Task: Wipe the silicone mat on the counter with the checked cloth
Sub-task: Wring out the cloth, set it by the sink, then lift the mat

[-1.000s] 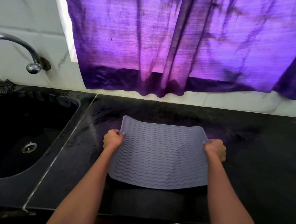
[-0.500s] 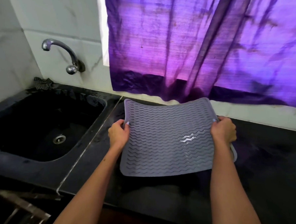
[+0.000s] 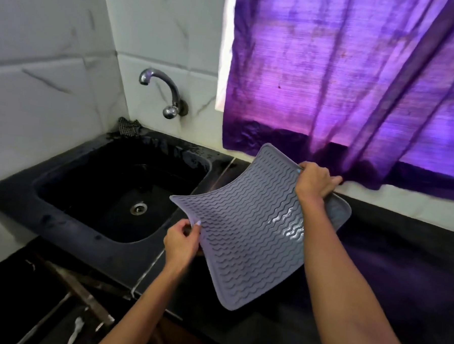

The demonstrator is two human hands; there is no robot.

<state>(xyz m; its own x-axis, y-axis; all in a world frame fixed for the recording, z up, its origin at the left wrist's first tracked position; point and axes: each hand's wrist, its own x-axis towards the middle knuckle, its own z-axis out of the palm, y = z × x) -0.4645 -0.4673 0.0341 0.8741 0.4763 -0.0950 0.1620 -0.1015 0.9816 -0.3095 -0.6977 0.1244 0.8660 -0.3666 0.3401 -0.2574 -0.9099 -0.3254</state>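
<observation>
Our left hand (image 3: pixel 181 241) pinches the silicone mat (image 3: pixel 254 226) at its left edge, just left of the frame's centre, thumb on top and fingers curled beneath. Our right hand (image 3: pixel 315 181) grips the opposite edge higher up, right of centre, fingers wrapped round the rim. The two hands stay well apart, each clamped on its own side of the mat.

A second ago the mat lay almost flat on the counter (image 3: pixel 400 259) between our hands, which sat level with each other. Half a second ago we had raised it and begun to tip it. Now it is clear of the counter and tilted steeply, the right side high and the left side low, so that its wavy ridged face bows between our grips and its far left corner reaches out over the edge of the sink (image 3: pixel 69 190).

Our view has also swung left: the sink, once cut off at the left edge, now fills the middle left of the frame, with its drain (image 3: pixel 138 208) showing. The tap (image 3: pixel 163 92) has moved from the far left towards upper centre. The purple curtain (image 3: pixel 356 86) now sits in the upper right. A dark checked cloth (image 3: pixel 129 127) is bunched at the sink's back corner, below the tap.
</observation>
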